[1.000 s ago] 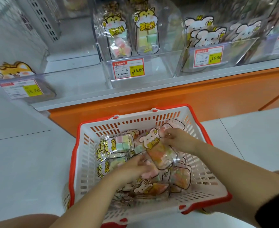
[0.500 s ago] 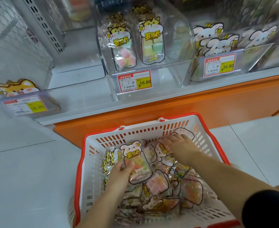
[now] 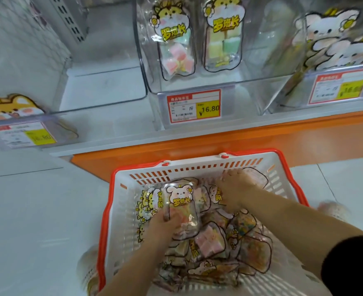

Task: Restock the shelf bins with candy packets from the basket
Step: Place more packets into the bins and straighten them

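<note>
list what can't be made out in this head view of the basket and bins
All head view.
Right hand: motion blur smears its fingers; a grip cannot be told.
Left hand: fingers hidden behind the bear packet it grips.
Right bin's price tag: blurred, unreadable.
Lower packets: buried under others and both arms; count unknown.
Basket: near rim cut off by the bottom edge.

A shop; price tags (image 3: 194,106) front clear shelf bins (image 3: 197,60) of candy packets (image 3: 222,35); a shopping basket (image 3: 120,201) sits on the floor.
</note>
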{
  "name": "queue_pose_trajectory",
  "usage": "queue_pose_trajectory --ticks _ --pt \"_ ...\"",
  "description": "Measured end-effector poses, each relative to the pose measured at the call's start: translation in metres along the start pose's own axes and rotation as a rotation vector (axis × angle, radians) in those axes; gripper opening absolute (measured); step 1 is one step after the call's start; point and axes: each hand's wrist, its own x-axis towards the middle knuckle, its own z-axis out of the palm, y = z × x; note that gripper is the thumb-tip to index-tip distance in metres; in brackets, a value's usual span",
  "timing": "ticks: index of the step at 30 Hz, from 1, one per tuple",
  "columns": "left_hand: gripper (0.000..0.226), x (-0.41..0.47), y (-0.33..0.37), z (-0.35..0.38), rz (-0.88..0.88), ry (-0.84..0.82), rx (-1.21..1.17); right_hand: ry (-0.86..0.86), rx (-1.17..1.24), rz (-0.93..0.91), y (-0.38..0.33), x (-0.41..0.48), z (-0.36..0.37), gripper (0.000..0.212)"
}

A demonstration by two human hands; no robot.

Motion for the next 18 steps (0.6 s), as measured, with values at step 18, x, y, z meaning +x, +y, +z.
queue_pose_trajectory --ticks 18 --pt "0.02 -0.076 0.071 0.032 0.028 -0.171 -0.237 0.332 1.027 -0.049 0.013 -0.148 -0.051 0.065"
